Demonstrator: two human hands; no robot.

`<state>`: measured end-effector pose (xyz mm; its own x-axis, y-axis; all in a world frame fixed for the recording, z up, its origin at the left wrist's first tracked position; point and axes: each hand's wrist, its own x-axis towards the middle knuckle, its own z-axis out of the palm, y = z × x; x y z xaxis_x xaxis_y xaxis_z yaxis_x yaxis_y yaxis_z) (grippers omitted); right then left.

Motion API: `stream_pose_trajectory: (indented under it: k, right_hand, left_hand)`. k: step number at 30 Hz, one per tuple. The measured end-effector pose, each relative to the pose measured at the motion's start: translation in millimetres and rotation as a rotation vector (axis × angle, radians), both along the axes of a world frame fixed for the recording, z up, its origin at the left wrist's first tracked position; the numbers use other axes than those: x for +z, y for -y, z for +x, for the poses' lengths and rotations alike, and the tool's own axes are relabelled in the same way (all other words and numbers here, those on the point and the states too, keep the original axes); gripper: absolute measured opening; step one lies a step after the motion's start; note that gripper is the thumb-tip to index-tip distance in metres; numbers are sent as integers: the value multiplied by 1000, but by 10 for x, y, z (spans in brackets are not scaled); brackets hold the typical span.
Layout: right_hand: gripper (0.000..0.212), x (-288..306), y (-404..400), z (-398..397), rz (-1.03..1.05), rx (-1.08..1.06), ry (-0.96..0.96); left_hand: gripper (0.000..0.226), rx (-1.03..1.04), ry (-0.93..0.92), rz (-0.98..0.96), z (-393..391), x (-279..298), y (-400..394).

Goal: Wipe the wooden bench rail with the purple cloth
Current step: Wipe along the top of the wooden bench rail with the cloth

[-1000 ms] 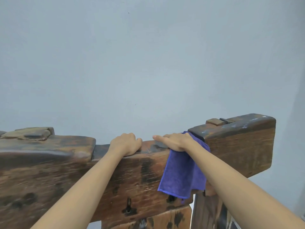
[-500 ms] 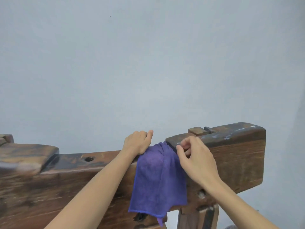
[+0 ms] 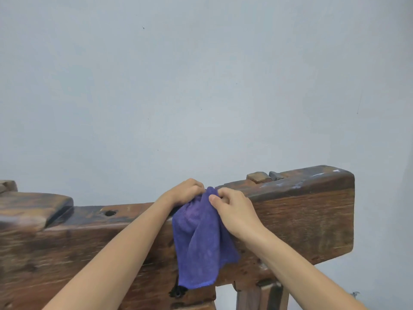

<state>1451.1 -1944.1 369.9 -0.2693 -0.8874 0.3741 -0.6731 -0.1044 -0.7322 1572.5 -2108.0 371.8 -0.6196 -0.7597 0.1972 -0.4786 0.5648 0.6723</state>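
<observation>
A thick dark wooden bench rail runs across the lower part of the view, with a raised block at its right end. The purple cloth hangs down the rail's front face from the rail's top edge. My left hand grips the cloth's top left part at the rail's top. My right hand pinches the cloth's top right part with thumb and fingers, right beside the left hand. Both hands meet at the top of the cloth, which bunches between them.
A plain pale grey wall fills the view behind the rail. A raised wooden block sits on the rail at the left. A small hole shows in the rail's top. A wooden leg stands below at the right.
My right hand has let go of pressing the cloth on the rail and now pinches its top edge. My left hand has moved right onto the cloth. The cloth has bunched up.
</observation>
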Motion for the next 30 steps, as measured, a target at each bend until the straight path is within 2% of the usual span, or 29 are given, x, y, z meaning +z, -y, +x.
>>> stream_pose_trajectory:
  k: [3,6,8,9,11,13,15,16,18,20,22,24,27,30]
  right_hand:
    - [21,219,113,-188,-81,-46,-163]
    - [22,414,178,-543,-160,-145,-112]
    - [23,484,206,-864,-165,-249,-191]
    - [25,488,214,-1003,-92,-310,-272]
    - [38,435,215,-1162,101,-419,-445]
    - [42,376,265,-1113,3,-404,-565]
    - [34,389,341,-881,-185,-248,-662]
    - [32,399,395,-757,-180,-121,-675]
    - [39,400,517,-501,64,102,-731]
    - [54,298,592,-426,266,143,-865]
    - [73,253,592,-585,281,117,-865]
    - [81,305,579,-864,294,118,-816]
    - [69,418,691,-1348,344,43,-827]
    - [61,549,877,-1612,477,-98,-758]
  left_hand:
    - [19,45,-67,-185,-35,-28,35]
    - [19,206,-202,-467,-140,-67,25]
    - [31,269,-312,-486,-236,-76,-14]
    - [40,277,-289,-466,-285,-99,13]
    - [50,276,-64,-443,-378,-166,91]
    - [41,270,94,-381,-424,-219,148]
    - [31,281,97,-317,-437,-207,157]
    - [30,286,119,-313,-441,-198,151]
    - [37,266,228,-279,-402,-166,129]
    - [43,232,360,-192,-330,-167,87]
    - [52,225,431,-143,-216,-162,42]
    - [55,208,454,-133,-109,-166,-16]
    - [52,217,481,-113,-50,-163,-81]
    - [57,280,511,-133,-80,-153,-107]
